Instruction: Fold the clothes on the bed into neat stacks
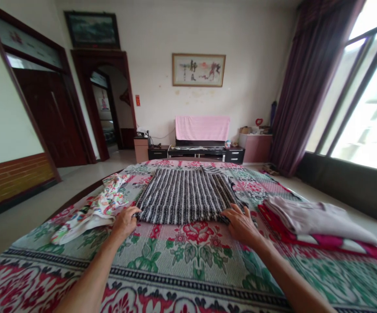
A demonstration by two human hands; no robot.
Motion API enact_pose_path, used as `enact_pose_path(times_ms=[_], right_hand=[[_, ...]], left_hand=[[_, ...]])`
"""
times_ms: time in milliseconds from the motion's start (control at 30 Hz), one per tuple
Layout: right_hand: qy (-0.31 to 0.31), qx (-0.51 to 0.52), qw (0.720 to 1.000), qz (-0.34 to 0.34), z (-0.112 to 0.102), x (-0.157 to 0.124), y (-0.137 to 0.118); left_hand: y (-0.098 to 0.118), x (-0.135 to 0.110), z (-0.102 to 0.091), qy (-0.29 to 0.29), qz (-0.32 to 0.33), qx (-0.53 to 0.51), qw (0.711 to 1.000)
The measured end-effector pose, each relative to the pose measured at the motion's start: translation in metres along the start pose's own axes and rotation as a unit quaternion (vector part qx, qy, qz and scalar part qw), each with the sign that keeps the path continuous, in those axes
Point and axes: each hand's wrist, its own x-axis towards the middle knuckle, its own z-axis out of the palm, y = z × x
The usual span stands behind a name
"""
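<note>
A black-and-white striped knit top [185,193] lies spread flat on the flowered bedspread [198,261], with a strip of it bunched at the far right. At its near left corner, my left hand [128,221] has its fingers closed on the hem. My right hand [242,224] rests on the near right corner, palm down, with thumb and fingers apart. Left of the top is a crumpled white garment with a colourful print [93,211]. To the right, a folded pale pink garment [318,219] lies on a folded red-and-white one [335,243].
Beyond the bed's far edge is a low black cabinet [235,155], with a pink cloth [203,127] draped above it. A purple curtain [308,95] hangs beside the window on the right. Doorways and a dark red door [49,113] are on the left.
</note>
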Motion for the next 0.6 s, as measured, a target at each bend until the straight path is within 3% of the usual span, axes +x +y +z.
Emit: enact_pose_path(times_ms=[233, 333, 433, 600], right_hand=[[0.046, 0.045, 0.998, -0.021, -0.030, 0.005, -0.009], [-0.019, 0.076, 0.997, -0.009, -0.042, 0.005, -0.010], [-0.090, 0.106, 0.990, 0.014, -0.046, 0.003, -0.004], [-0.150, 0.122, 0.981, -0.003, -0.036, -0.002, 0.001]], left_hand=[[0.013, -0.002, -0.018, 0.087, -0.103, -0.002, 0.991], [0.014, -0.001, -0.021, 0.102, -0.142, -0.056, 0.983], [0.011, -0.001, -0.021, 0.051, -0.195, -0.150, 0.968], [0.010, 0.000, -0.021, 0.026, -0.245, -0.327, 0.912]])
